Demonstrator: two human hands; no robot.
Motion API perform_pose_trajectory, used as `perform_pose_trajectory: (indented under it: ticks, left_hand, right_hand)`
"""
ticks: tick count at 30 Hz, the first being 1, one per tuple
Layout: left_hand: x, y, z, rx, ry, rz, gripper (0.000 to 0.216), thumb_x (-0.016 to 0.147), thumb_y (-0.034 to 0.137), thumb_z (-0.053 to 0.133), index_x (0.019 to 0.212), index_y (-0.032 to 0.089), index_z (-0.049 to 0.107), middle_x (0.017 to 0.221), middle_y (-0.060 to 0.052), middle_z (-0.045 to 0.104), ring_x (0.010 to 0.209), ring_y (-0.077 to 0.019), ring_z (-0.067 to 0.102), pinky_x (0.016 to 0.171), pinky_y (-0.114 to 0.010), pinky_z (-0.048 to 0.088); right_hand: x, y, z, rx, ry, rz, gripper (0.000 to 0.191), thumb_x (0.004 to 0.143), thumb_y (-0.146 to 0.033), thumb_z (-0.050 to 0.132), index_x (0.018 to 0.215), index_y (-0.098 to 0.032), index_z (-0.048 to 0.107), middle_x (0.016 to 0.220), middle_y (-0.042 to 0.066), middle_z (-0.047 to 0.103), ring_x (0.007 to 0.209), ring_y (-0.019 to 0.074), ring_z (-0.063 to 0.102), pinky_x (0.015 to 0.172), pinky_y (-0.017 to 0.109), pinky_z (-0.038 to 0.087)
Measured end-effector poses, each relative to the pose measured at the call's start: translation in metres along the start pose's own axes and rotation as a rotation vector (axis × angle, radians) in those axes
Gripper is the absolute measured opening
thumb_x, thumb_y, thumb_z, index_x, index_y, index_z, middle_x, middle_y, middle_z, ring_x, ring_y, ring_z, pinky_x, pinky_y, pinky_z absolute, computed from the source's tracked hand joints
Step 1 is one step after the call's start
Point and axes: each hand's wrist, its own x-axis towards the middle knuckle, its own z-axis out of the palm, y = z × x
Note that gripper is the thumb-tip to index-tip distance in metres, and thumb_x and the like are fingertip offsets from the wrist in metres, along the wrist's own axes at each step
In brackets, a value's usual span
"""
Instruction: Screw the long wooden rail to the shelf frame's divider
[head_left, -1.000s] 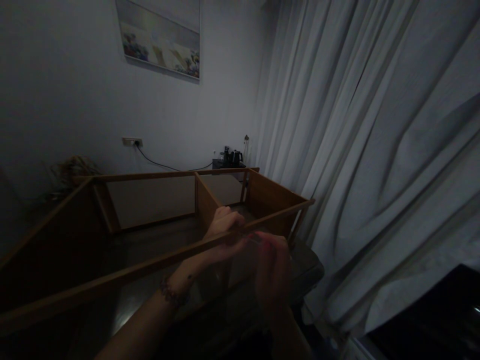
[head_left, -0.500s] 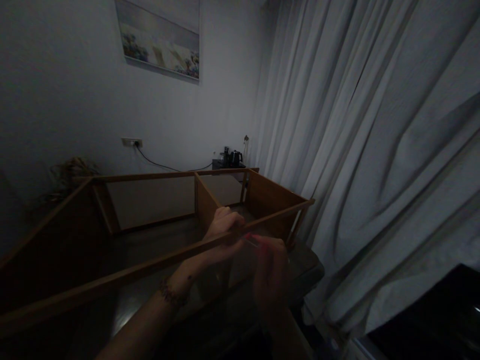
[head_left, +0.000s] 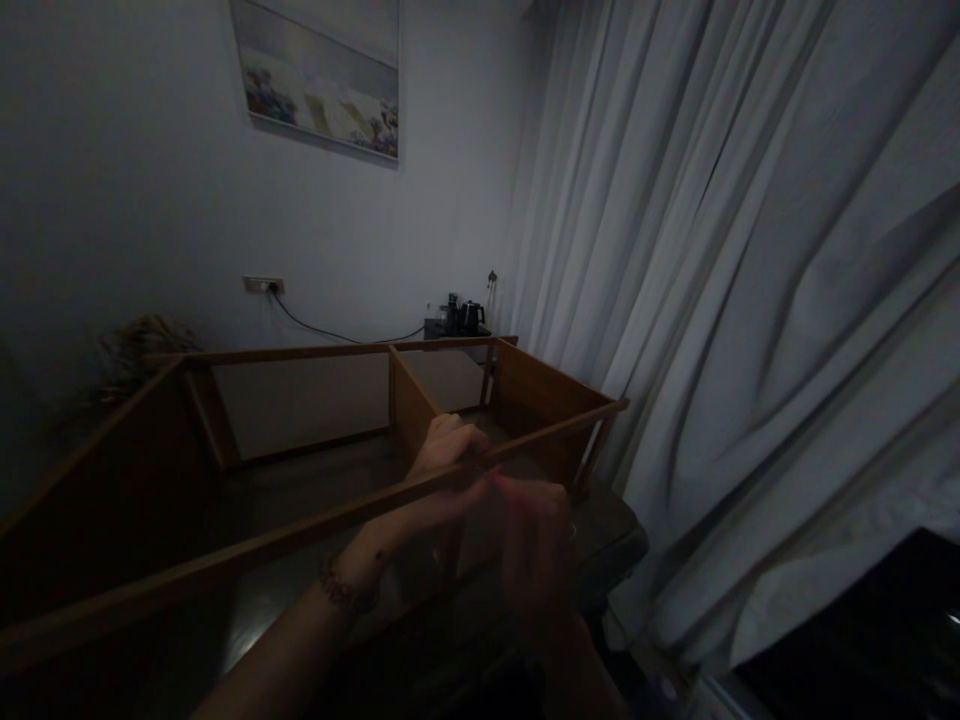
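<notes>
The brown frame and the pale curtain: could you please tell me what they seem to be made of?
Brown frame: probably wood, dull-finished, judging by its brown rails and flat panels, though veneered board is possible. Pale curtain: apparently matte fabric, since it hangs in soft folds.

We record dim, greyish exposure; light source we cannot place. Brightest tones: curtain (head_left: 675, 300), wall (head_left: 450, 210). Glare patch on glossy surface (head_left: 251, 632) below wooden rail (head_left: 300, 534). Lower corners near black. Right hand (head_left: 536, 540) shadowed, blurred; left hand (head_left: 448, 444) clearer. We note wide-angle stretch toward edges.
</notes>
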Motion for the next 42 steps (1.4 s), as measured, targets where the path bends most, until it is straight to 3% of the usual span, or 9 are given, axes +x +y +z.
perform_pose_trajectory:
  ticks: [3, 5, 12, 19, 27, 31, 35, 38, 42]
  left_hand:
    - [-0.001, -0.005, 0.003, 0.001, 0.018, -0.007, 0.016, 0.081, 0.036, 0.055, 0.075, 0.023, 0.048, 0.073, -0.002, 0.052, 0.074, -0.0204, 0.048, 0.072, -0.037, 0.041]
    - [-0.001, -0.006, 0.004, -0.006, 0.015, 0.003, 0.016, 0.081, 0.036, 0.055, 0.076, 0.023, 0.048, 0.073, -0.002, 0.052, 0.074, -0.0205, 0.048, 0.072, -0.037, 0.040]
    - [-0.001, -0.003, 0.002, 0.001, 0.029, 0.024, 0.010, 0.080, 0.030, 0.053, 0.077, 0.022, 0.048, 0.073, -0.002, 0.052, 0.075, -0.0202, 0.049, 0.070, -0.036, 0.041]
    - [-0.001, 0.002, -0.001, -0.002, 0.022, 0.014, 0.009, 0.080, 0.028, 0.052, 0.077, 0.021, 0.048, 0.074, -0.003, 0.053, 0.074, -0.0197, 0.050, 0.071, -0.036, 0.041]
    - [-0.002, 0.002, -0.001, -0.023, 0.019, 0.008, 0.005, 0.079, 0.025, 0.052, 0.078, 0.022, 0.048, 0.076, -0.003, 0.053, 0.077, -0.0200, 0.050, 0.072, -0.035, 0.041]
    - [-0.001, 0.003, -0.002, -0.016, 0.023, 0.022, 0.006, 0.080, 0.027, 0.050, 0.078, 0.022, 0.047, 0.073, -0.002, 0.053, 0.076, -0.0204, 0.050, 0.074, -0.036, 0.040]
    - [-0.001, 0.002, -0.002, -0.006, 0.024, 0.038, 0.007, 0.081, 0.028, 0.051, 0.078, 0.022, 0.047, 0.073, -0.002, 0.053, 0.075, -0.0203, 0.049, 0.072, -0.036, 0.040]
    - [0.000, 0.004, -0.002, 0.001, 0.016, 0.010, 0.008, 0.080, 0.028, 0.051, 0.077, 0.022, 0.048, 0.074, -0.003, 0.053, 0.075, -0.0204, 0.049, 0.071, -0.035, 0.040]
    - [0.000, 0.007, -0.003, 0.004, 0.038, -0.017, 0.008, 0.079, 0.027, 0.052, 0.076, 0.022, 0.048, 0.074, -0.003, 0.053, 0.076, -0.0203, 0.049, 0.070, -0.035, 0.040]
  right_hand:
    - [0.000, 0.002, -0.003, -0.037, -0.058, -0.127, 0.033, 0.094, -0.004, 0.042, 0.121, -0.021, 0.053, 0.091, 0.005, 0.067, 0.084, 0.0179, 0.061, 0.076, 0.034, 0.050]
    - [0.000, 0.004, -0.004, -0.027, -0.066, -0.129, 0.032, 0.094, -0.004, 0.043, 0.119, -0.021, 0.054, 0.092, 0.005, 0.067, 0.084, 0.0175, 0.061, 0.077, 0.034, 0.049]
    - [-0.001, 0.007, -0.003, 0.031, 0.003, 0.137, 0.025, 0.098, -0.012, 0.040, 0.112, -0.023, 0.057, 0.094, 0.004, 0.067, 0.082, 0.0162, 0.063, 0.067, 0.029, 0.052]
    - [0.001, 0.010, -0.008, -0.076, -0.081, -0.130, 0.035, 0.093, -0.005, 0.041, 0.119, -0.023, 0.056, 0.090, 0.005, 0.071, 0.081, 0.0179, 0.064, 0.074, 0.034, 0.051]
    - [0.002, 0.006, -0.007, -0.092, -0.071, -0.041, 0.030, 0.096, -0.010, 0.045, 0.123, -0.022, 0.054, 0.097, 0.006, 0.074, 0.079, 0.0164, 0.070, 0.069, 0.029, 0.055]
    - [-0.001, 0.003, -0.005, -0.087, -0.001, 0.043, 0.023, 0.098, -0.014, 0.046, 0.116, -0.022, 0.057, 0.096, 0.005, 0.074, 0.080, 0.0153, 0.072, 0.068, 0.025, 0.057]
    - [-0.004, -0.001, -0.005, -0.019, 0.013, 0.206, 0.018, 0.097, -0.018, 0.047, 0.108, -0.022, 0.061, 0.078, 0.001, 0.071, 0.062, 0.0119, 0.067, 0.056, 0.021, 0.053]
    - [-0.003, -0.003, -0.005, 0.077, 0.018, 0.247, 0.017, 0.097, -0.021, 0.047, 0.106, -0.021, 0.062, 0.084, 0.003, 0.071, 0.067, 0.0128, 0.067, 0.058, 0.022, 0.053]
    - [0.000, -0.001, -0.004, 0.299, -0.012, 0.480, 0.017, 0.097, -0.030, 0.050, 0.090, -0.019, 0.062, 0.060, -0.004, 0.062, 0.050, 0.0106, 0.060, 0.046, 0.019, 0.047]
